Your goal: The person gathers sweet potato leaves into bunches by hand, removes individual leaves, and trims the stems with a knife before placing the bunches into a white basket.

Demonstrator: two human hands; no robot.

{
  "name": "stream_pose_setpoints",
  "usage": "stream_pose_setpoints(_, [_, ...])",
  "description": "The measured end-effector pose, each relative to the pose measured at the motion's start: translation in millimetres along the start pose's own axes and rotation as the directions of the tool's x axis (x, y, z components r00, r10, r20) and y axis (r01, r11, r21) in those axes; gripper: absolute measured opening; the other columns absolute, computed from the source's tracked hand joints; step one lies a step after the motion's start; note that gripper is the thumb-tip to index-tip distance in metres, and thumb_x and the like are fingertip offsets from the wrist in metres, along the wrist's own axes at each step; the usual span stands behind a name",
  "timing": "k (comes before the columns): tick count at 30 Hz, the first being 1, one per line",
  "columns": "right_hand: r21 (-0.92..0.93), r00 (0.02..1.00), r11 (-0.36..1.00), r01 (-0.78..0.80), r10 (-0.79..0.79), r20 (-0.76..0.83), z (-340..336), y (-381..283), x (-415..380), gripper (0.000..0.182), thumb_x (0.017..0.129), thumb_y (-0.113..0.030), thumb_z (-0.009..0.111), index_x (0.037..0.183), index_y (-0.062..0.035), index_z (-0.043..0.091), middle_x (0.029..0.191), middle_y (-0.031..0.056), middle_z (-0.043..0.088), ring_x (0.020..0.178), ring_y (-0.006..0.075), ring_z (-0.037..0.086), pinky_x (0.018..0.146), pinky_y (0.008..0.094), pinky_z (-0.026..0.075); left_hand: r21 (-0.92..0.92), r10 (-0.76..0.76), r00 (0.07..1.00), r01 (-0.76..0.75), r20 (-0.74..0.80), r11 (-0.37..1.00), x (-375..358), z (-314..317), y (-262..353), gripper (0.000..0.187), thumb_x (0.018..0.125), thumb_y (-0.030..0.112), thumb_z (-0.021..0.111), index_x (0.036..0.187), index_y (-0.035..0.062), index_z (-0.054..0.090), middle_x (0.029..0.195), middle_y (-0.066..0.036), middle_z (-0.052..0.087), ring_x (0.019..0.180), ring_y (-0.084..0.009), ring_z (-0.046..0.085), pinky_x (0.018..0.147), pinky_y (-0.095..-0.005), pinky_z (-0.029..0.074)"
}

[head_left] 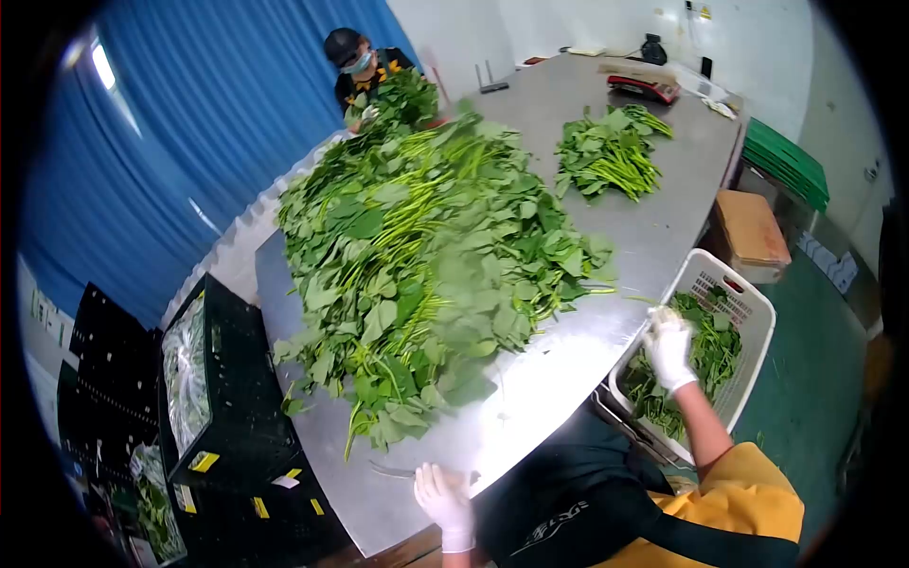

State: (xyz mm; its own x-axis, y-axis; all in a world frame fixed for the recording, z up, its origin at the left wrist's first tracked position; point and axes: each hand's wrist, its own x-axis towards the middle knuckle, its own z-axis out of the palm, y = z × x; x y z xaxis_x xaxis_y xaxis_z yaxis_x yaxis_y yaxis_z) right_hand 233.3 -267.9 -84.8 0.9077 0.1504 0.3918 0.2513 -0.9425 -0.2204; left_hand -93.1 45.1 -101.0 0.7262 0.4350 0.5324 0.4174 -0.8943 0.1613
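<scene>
My right hand point(669, 347), in a white glove, is closed over the near side of a white plastic basket point(755, 355). A thin green stem point(643, 300) pokes out by its fingertips. Loose leafy greens point(715, 346) lie inside the basket below it. My left hand point(443, 502), gloved too, is at the table's near edge with its fingers curled. A thin dark strip point(390, 470) reaches out beside those fingers; I cannot tell whether it is a stem or a tool. Beyond it spreads a large heap of long-stemmed leafy greens point(379, 256), partly blurred.
A smaller bunch of greens point(614, 156) lies on the metal table point(653, 222), with a red scale point(644, 87) farther back. Across the table a masked person point(363, 71) handles greens. Black crates point(237, 379) stand at left; a cardboard box point(751, 227) is at right.
</scene>
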Motion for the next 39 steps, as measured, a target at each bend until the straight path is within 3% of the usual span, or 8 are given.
stream_pose_setpoints(4, [0.068, 0.999, 0.997, -0.033, 0.035, -0.022, -8, 13, 9, 0.043, 0.073, -0.012, 0.070, 0.114, -0.0076, 0.059, 0.117, 0.0136, 0.057, 0.114, 0.0302, 0.050, 0.094, 0.0438, 0.037, 0.017, -0.015, 1.000, 0.015, 0.002, 1.000, -5, 5, -4, 0.044, 0.079, 0.007, 0.048, 0.122, -0.0022, 0.050, 0.126, -0.020, 0.050, 0.118, -0.0385, 0.047, 0.098, -0.0510, 0.036])
stream_pose_setpoints(13, [0.475, 0.797, 0.674, 0.565, -0.596, -0.101, -4, -206, 35, 0.041, 0.077, -0.016, 0.065, 0.116, -0.0076, 0.057, 0.123, 0.0130, 0.055, 0.121, 0.0306, 0.046, 0.097, 0.0419, 0.037, 0.004, -0.060, 0.996, 0.060, -0.060, 0.998, -3, 5, 0, 0.037, 0.078, -0.001, 0.054, 0.116, 0.0011, 0.053, 0.117, -0.016, 0.056, 0.110, -0.0357, 0.053, 0.092, -0.0479, 0.042])
stream_pose_setpoints(19, [0.328, 0.701, 0.639, 0.695, -0.705, -0.112, -17, -322, 127, 0.051, 0.076, -0.019, 0.068, 0.123, -0.0083, 0.052, 0.124, 0.0119, 0.052, 0.121, 0.0284, 0.045, 0.096, 0.0399, 0.036, -0.049, 0.008, 0.981, -0.018, -0.194, 0.999, 7, 5, 0, 0.034, 0.073, 0.003, 0.053, 0.107, -0.0006, 0.051, 0.091, -0.018, 0.056, 0.081, -0.0375, 0.055, 0.069, -0.0483, 0.044])
stream_pose_setpoints(21, [0.439, 0.691, 0.539, 0.719, -0.620, -0.372, 57, -349, 176, 0.059, 0.073, -0.019, 0.071, 0.126, -0.0069, 0.049, 0.127, 0.0127, 0.050, 0.122, 0.0279, 0.044, 0.096, 0.0394, 0.036, -0.185, -0.024, 0.996, 0.007, -0.090, 0.983, 13, -6, -2, 0.036, 0.073, 0.003, 0.055, 0.108, 0.0007, 0.049, 0.093, -0.018, 0.056, 0.079, -0.0367, 0.055, 0.066, -0.0474, 0.045])
stream_pose_setpoints(23, [0.259, 0.519, 0.455, 0.852, -0.799, -0.303, 46, -371, 196, 0.087, 0.064, -0.026, 0.077, 0.137, -0.0069, 0.035, 0.137, 0.0187, 0.040, 0.128, 0.0331, 0.039, 0.100, 0.0438, 0.034, -0.155, -0.006, 0.996, -0.008, -0.091, 0.988, 11, -4, -3, 0.036, 0.072, 0.004, 0.057, 0.107, 0.0009, 0.049, 0.095, -0.018, 0.055, 0.078, -0.0365, 0.055, 0.065, -0.0469, 0.045])
stream_pose_setpoints(29, [0.322, 0.280, 0.263, 0.909, -0.960, -0.009, 14, -462, 169, 0.117, 0.053, -0.044, 0.084, 0.146, -0.0104, 0.021, 0.146, 0.0244, 0.026, 0.136, 0.0420, 0.026, 0.106, 0.0634, 0.021, -0.077, -0.107, 0.994, 0.103, -0.038, 0.992, -12, 5, 1, 0.048, 0.080, 0.001, 0.058, 0.127, 0.0002, 0.049, 0.122, -0.020, 0.055, 0.114, -0.0379, 0.051, 0.097, -0.0479, 0.041])
stream_pose_setpoints(34, [0.164, 0.569, 0.555, 0.816, -0.820, -0.055, 76, -541, 255, 0.112, 0.055, -0.030, 0.081, 0.147, -0.0106, 0.020, 0.146, 0.0244, 0.028, 0.137, 0.0407, 0.025, 0.109, 0.0607, 0.016, -0.061, -0.129, 0.991, 0.126, -0.040, 0.990, -11, 9, 2, 0.045, 0.077, 0.001, 0.061, 0.121, 0.0007, 0.055, 0.123, -0.016, 0.056, 0.113, -0.0356, 0.052, 0.096, -0.0467, 0.040])
stream_pose_setpoints(39, [0.115, 0.476, 0.494, 0.862, -0.866, 0.154, 146, -582, 286, 0.130, 0.044, -0.052, 0.088, 0.148, -0.0138, 0.020, 0.146, 0.0253, 0.026, 0.136, 0.0412, 0.025, 0.107, 0.0615, 0.022, -0.058, -0.134, 0.991, 0.132, -0.030, 0.990, -3, -1, 9, 0.044, 0.077, -0.001, 0.060, 0.121, -0.0006, 0.054, 0.121, -0.016, 0.056, 0.112, -0.0353, 0.053, 0.094, -0.0442, 0.041])
